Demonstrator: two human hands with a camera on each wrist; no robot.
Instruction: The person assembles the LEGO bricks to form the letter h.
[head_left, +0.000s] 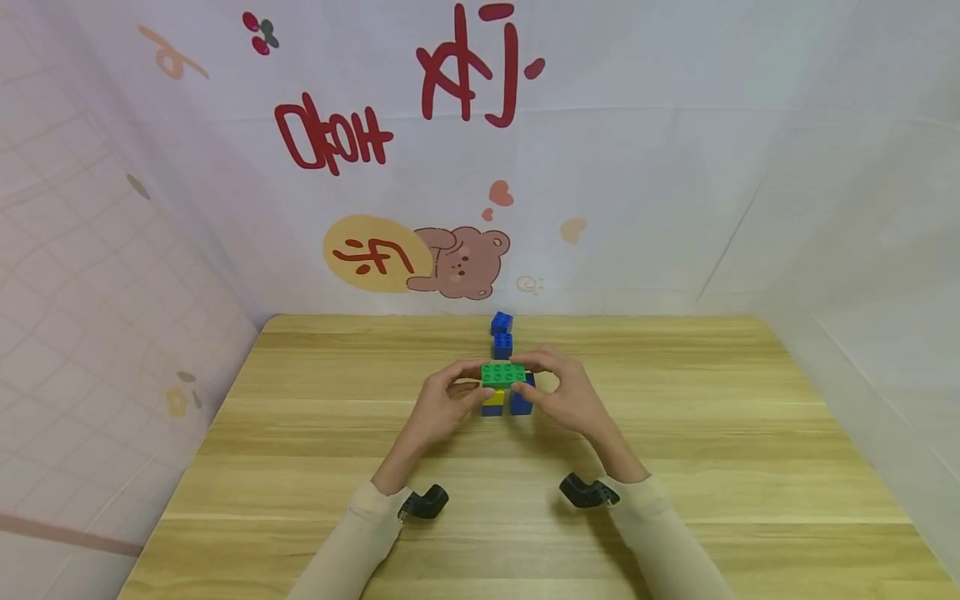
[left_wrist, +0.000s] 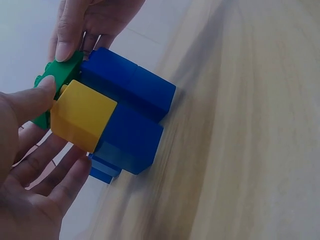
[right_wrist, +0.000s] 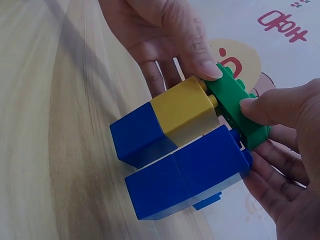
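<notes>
A green building brick (head_left: 503,374) lies across the tops of two short columns, pinched at its left end by my left hand (head_left: 447,402) and at its right end by my right hand (head_left: 561,393). The left column is a yellow brick (right_wrist: 184,107) on a blue brick (right_wrist: 141,135). Beside it, the right column is two stacked blue bricks (right_wrist: 185,172), a narrow gap between the columns. Studs show below the green brick (right_wrist: 237,107) in the right wrist view, so it is not flush. Both thumbs press its near side; other fingers reach behind.
Two small blue bricks (head_left: 502,345) stand behind the columns, towards the back edge of the wooden table (head_left: 337,467). A white printed cloth (head_left: 637,183) hangs behind the table. Black wrist mounts (head_left: 429,502) stick out from both sleeves.
</notes>
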